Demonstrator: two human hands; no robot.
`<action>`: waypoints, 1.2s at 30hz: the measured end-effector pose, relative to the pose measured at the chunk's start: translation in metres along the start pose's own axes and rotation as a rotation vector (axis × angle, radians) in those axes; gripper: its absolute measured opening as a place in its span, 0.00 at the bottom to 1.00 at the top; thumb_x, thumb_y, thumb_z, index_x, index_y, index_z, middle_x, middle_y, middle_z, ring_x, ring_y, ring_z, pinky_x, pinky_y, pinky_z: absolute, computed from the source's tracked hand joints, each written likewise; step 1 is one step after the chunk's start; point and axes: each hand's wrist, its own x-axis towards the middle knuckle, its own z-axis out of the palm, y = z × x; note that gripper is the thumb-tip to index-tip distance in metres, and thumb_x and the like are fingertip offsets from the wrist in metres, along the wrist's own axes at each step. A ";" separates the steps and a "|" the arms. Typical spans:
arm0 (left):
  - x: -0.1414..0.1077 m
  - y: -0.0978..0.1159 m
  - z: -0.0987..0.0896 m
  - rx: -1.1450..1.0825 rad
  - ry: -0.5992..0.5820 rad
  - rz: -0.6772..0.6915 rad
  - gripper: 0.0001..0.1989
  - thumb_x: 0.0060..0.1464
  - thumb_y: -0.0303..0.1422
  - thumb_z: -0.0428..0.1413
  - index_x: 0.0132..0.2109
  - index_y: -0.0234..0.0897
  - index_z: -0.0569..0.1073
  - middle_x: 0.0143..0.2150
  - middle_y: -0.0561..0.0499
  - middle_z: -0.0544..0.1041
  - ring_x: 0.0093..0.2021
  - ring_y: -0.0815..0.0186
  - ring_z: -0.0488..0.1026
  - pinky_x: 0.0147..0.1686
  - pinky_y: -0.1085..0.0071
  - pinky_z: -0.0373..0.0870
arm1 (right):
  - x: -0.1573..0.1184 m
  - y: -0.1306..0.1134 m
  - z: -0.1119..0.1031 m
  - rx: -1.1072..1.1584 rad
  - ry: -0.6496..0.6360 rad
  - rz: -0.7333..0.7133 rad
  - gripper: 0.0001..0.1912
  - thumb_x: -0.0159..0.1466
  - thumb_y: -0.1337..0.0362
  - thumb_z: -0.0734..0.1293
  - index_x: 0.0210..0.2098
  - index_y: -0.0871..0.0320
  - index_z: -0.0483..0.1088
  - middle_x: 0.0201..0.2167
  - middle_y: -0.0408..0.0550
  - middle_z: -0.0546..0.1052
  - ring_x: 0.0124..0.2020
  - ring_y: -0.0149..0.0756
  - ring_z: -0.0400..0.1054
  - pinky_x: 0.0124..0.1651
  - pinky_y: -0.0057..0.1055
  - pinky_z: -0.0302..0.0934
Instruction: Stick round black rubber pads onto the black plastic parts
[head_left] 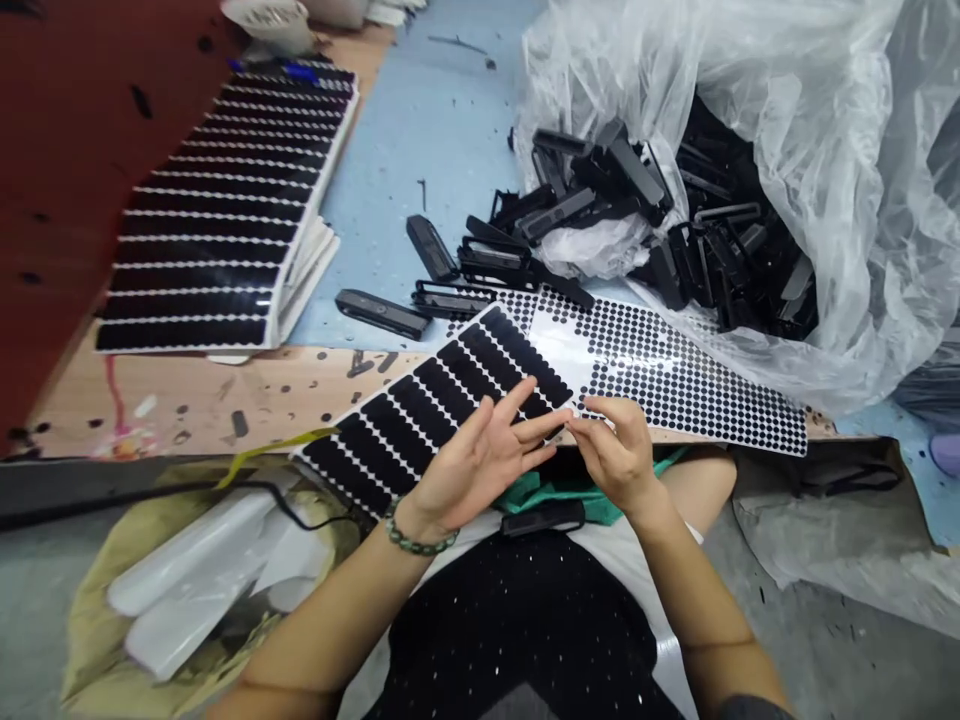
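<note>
**Wearer, upper body, viewed from above.**

Hands: left hand (480,462) and right hand (611,450), both bare, no gloves.

Forearms: bare, each with a fine crease line running across it near the lower edge of the view.

Left wrist: one bracelet (420,530), single strand of rounded, glossy dark green beads.

Torso: black top (517,630), scattered with small white flecks.

Beside the top: white garment (637,570), smooth, showing on both sides of the black.

Above the top: teal-green fabric (574,500), loosely folded; whether worn, cannot be told.

By the right elbow: dark grey cloth edge (754,712), cut off by the frame.
</note>
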 end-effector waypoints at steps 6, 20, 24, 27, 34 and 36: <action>-0.018 0.001 -0.013 0.241 0.306 0.311 0.17 0.55 0.44 0.59 0.51 0.47 0.75 0.54 0.48 0.76 0.54 0.60 0.74 0.48 0.67 0.75 | -0.053 -0.010 -0.008 0.252 -0.137 0.183 0.15 0.63 0.68 0.66 0.50 0.52 0.66 0.44 0.52 0.76 0.44 0.40 0.73 0.43 0.39 0.71; -0.024 0.019 -0.038 0.523 0.689 0.490 0.08 0.49 0.32 0.59 0.38 0.35 0.74 0.31 0.49 0.79 0.30 0.68 0.76 0.32 0.72 0.75 | -0.119 -0.004 -0.022 -0.138 -0.289 0.247 0.30 0.68 0.71 0.58 0.67 0.53 0.47 0.35 0.50 0.81 0.31 0.39 0.76 0.35 0.37 0.72; -0.006 0.044 -0.073 0.771 1.020 0.677 0.12 0.51 0.22 0.52 0.45 0.30 0.70 0.41 0.43 0.77 0.38 0.63 0.76 0.42 0.64 0.75 | -0.121 -0.001 -0.022 -0.163 -0.330 0.189 0.36 0.67 0.64 0.61 0.69 0.57 0.41 0.47 0.59 0.78 0.45 0.48 0.74 0.46 0.48 0.72; 0.010 0.065 -0.101 1.137 1.200 0.607 0.22 0.50 0.16 0.46 0.53 0.22 0.64 0.54 0.32 0.70 0.54 0.54 0.71 0.57 0.51 0.65 | -0.134 0.007 -0.021 -0.105 -0.459 0.112 0.38 0.65 0.65 0.61 0.70 0.56 0.38 0.50 0.59 0.76 0.50 0.48 0.73 0.52 0.52 0.69; 0.044 0.092 -0.123 1.558 0.893 0.348 0.29 0.44 0.14 0.47 0.54 0.32 0.70 0.65 0.35 0.65 0.70 0.41 0.48 0.62 0.31 0.42 | -0.162 -0.004 -0.012 0.050 -0.657 0.206 0.42 0.63 0.75 0.57 0.70 0.55 0.33 0.32 0.50 0.78 0.31 0.42 0.75 0.33 0.37 0.73; 0.051 0.099 -0.124 1.719 0.823 0.232 0.30 0.45 0.14 0.44 0.55 0.35 0.70 0.68 0.35 0.59 0.72 0.42 0.43 0.60 0.27 0.36 | -0.165 -0.017 -0.017 0.122 -0.639 0.230 0.41 0.64 0.74 0.58 0.70 0.53 0.33 0.30 0.48 0.77 0.29 0.40 0.75 0.31 0.34 0.72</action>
